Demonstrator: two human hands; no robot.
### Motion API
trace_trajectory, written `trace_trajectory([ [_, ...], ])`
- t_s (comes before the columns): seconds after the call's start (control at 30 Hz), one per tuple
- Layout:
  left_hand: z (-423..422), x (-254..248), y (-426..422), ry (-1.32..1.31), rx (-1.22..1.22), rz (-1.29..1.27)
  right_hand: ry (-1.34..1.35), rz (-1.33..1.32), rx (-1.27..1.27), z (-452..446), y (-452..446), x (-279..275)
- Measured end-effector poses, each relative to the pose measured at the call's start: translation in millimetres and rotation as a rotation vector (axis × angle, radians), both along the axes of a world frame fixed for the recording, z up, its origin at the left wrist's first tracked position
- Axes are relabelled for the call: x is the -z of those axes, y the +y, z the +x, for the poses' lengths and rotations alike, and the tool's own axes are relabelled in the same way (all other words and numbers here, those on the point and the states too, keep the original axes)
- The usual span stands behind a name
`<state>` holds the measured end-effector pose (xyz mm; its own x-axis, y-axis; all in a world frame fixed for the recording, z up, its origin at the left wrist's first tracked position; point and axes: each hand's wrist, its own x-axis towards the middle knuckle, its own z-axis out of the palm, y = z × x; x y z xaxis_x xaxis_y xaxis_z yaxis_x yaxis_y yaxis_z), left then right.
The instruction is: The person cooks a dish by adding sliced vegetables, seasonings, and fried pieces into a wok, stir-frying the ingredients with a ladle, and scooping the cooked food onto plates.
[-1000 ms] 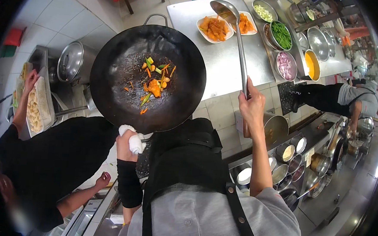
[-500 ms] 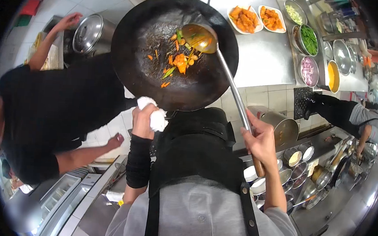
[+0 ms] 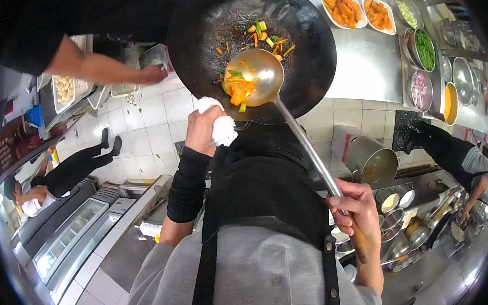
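A large black wok (image 3: 311, 50) is at the top centre, with carrot strips and green pieces (image 3: 267, 39) in its middle. My left hand (image 3: 202, 130) is closed on a folded white cloth (image 3: 223, 130) at the wok's near edge, beside a small loop handle. My right hand (image 3: 355, 209) grips the long metal handle of a ladle (image 3: 268, 70), whose wooden end lies under my palm. The ladle's bowl is low in the wok's near side. An orange fried piece (image 3: 240, 91) and some green bits lie in or against the bowl.
Right of the wok, a steel counter (image 3: 366, 70) holds two white plates of orange food (image 3: 342, 10) and bowls of green vegetables (image 3: 423, 50) and chopped onion (image 3: 421, 90). A large pot (image 3: 378, 161) stands lower right. A co-worker's arm (image 3: 109, 69) reaches in from the left.
The ladle's bowl has moved from the wok's far right to its near left, at the orange piece. My right hand has come lower and rightward. The co-worker at left has shifted upward in view.
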<state>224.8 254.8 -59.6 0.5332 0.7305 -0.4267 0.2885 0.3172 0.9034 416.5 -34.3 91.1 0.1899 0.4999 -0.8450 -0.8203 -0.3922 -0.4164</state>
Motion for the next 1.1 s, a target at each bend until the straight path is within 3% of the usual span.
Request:
trace_trajectory([
  [0.07, 4, -10, -2, -0.036, -0.131, -0.285, 0.123, 0.031, 0.093, 3, -4, 0],
  [0.1, -4, -7, -3, 0.080, 0.055, 0.015, 0.115, 0.043, 0.092, 2, -6, 0],
  [0.13, -9, 8, -2, -0.031, -0.063, -0.135, 0.081, 0.050, 0.105, 2, -7, -1],
  [0.17, 12, -20, -10, -0.045, -0.325, -0.476, 0.033, 0.048, 0.126, 6, -12, -5],
  [0.2, 2, -8, -8, -0.094, -0.094, -0.247, 0.022, 0.100, 0.194, 11, -15, -8],
  [0.23, 20, -32, -15, -0.056, -0.260, -0.402, -0.006, 0.165, 0.257, 18, -19, -6],
  [0.3, 9, -11, -10, -0.074, -0.216, -0.370, -0.143, 0.215, 0.309, 36, -22, -8],
  [0.37, 15, -26, -12, -0.042, -0.252, -0.417, -0.381, 0.193, 0.353, 52, -9, -9],
  [0.47, 12, -27, -11, -0.040, -0.252, -0.442, -0.832, 0.021, 0.215, 93, 12, 6],
  [0.57, 12, -29, -12, -0.053, -0.246, -0.434, -1.279, -0.144, 0.047, 154, 21, 61],
  [0.67, 11, -26, -12, -0.043, -0.247, -0.399, -1.437, -0.313, -0.048, 184, 31, 81],
  [0.77, 14, -27, -15, 0.002, -0.317, -0.395, -1.852, -0.377, -0.099, 203, 28, 121],
  [0.9, 13, -23, -15, -0.023, -0.275, -0.366, -1.629, -0.309, 0.114, 211, 31, 122],
  [0.93, 13, -21, -14, -0.041, -0.261, -0.373, -1.351, -0.260, 0.271, 201, 38, 107],
  [1.0, 14, -22, -14, -0.037, -0.260, -0.372, -1.011, 0.035, 0.461, 202, 22, 106],
  [1.03, 18, -27, -16, -0.036, -0.305, -0.391, -0.846, 0.060, 0.531, 193, 19, 90],
  [1.1, 8, -13, -16, -0.083, -0.206, -0.246, -0.464, 0.336, 0.685, 170, 6, 74],
])
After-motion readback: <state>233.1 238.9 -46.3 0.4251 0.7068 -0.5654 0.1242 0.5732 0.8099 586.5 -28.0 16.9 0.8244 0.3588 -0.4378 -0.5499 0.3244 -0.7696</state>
